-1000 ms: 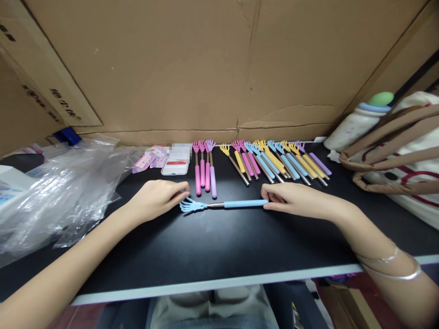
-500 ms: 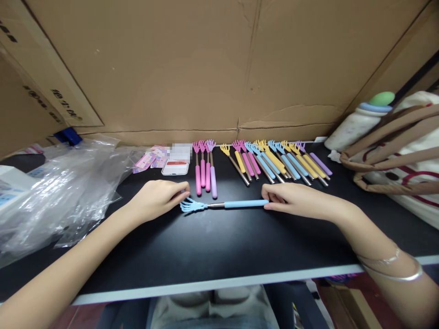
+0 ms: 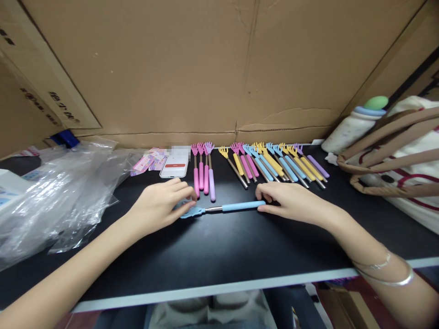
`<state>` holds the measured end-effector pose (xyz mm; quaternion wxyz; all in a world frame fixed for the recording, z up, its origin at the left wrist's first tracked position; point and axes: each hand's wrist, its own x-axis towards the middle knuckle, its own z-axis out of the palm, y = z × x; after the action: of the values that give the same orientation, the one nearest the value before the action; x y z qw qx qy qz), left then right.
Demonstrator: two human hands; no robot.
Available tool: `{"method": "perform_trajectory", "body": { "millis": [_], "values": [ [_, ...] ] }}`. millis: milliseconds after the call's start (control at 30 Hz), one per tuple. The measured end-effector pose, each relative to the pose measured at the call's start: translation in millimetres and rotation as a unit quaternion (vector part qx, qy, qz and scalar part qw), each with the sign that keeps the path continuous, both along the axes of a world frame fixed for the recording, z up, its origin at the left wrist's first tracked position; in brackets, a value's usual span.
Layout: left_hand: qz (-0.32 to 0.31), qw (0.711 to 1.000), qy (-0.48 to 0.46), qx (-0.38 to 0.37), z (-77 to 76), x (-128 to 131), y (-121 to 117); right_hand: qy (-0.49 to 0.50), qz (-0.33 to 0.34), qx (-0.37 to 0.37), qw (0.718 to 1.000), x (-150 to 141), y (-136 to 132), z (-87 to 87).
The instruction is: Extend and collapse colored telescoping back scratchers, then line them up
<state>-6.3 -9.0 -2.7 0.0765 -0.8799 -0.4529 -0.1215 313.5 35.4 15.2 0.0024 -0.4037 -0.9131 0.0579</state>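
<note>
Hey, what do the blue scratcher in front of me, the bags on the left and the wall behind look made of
Handle: probably plastic or rubber, satin, evenly blue.
Shaft: likely polished metal, given its silvery shine.
Claw: perhaps moulded plastic, solid blue, though partly covered.
Bags: apparently glossy plastic film, see-through with crinkled highlights.
Wall: seemingly matt cardboard, brown and creased.

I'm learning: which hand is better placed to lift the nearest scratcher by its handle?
Likely the right hand, at the end of the blue handle; the left hand is at the claw.
</note>
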Motion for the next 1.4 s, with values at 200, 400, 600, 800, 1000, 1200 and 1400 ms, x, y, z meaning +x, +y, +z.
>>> {"method": "perform_trajectory", "body": {
  "millis": [200,400,600,800,1000,1200,1400],
  "values": [
    [-0.031,0.999,0.023,-0.022,-6.6,15,-7,0.016,0.019,0.082,0.996,-12,-4,-2.1],
    [-0.022,1.0,0.007,-0.012,-15.8,23,-8,0.049,0.092,0.119,0.987,-26,-8,-10.4],
    [-0.038,0.998,0.001,0.048,-21.6,30,-11,0.088,0.134,0.107,0.981,-41,-16,-19.2],
    [-0.043,0.991,0.007,0.124,-20.2,33,-14,0.079,0.15,0.168,0.971,-54,-22,-27.8],
    [-0.038,0.981,0.028,0.188,-17.3,35,-17,0.024,0.141,0.243,0.959,-63,-26,-34.1],
    [-0.053,0.976,0.07,0.201,-9.4,40,-21,0.006,0.127,0.274,0.953,-70,-32,-33.2],
    [-0.052,0.978,0.104,0.171,0.5,35,-8,0.009,0.119,0.273,0.955,-79,-26,-26.5]
  ]
}}
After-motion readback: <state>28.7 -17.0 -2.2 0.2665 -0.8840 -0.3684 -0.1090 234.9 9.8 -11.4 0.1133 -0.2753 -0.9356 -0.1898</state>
